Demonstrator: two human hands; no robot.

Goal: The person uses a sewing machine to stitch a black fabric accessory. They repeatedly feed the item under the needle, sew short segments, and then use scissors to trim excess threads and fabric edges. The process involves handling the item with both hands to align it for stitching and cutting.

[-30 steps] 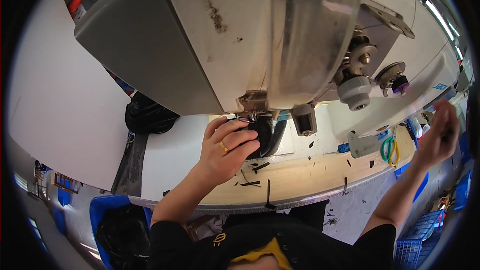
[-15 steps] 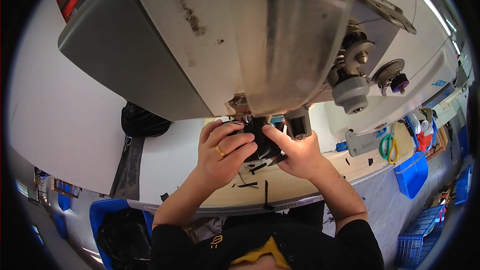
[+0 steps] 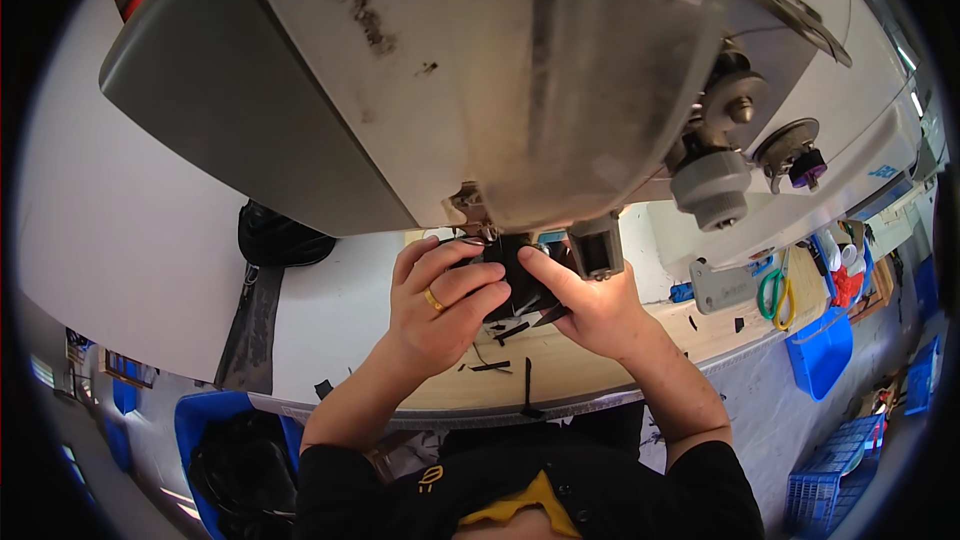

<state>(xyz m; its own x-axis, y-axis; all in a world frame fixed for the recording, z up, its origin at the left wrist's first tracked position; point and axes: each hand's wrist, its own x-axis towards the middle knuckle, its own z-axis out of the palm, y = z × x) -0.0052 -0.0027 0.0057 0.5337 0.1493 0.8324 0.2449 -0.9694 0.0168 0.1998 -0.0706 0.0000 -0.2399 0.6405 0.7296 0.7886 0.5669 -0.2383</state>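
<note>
Under the head of a large white and grey sewing machine point(image 3: 430, 70), a black piece of shiny material point(image 3: 515, 285) lies on the machine bed. My left hand point(image 3: 438, 298), with a gold ring, has its curled fingers pressed on the piece's left side, just below the needle area. From the other side my right hand point(image 3: 595, 308) grips the piece, thumb on top and the other fingers hidden beneath. A dark pointed thing point(image 3: 552, 315) sticks out below the right hand; its kind is unclear. The needle tip is hidden by the machine and my fingers.
Black scraps point(image 3: 528, 385) litter the wooden table edge. At the left lies a black bag-like item point(image 3: 283, 237) with a strap. Green-and-yellow scissors point(image 3: 777, 298) and a blue tray point(image 3: 822, 350) sit at the right. A blue bin point(image 3: 190, 440) of black items stands lower left.
The view has shifted slightly, and the machine looms a little larger. Both hands keep almost the same hold on the black piece.
</note>
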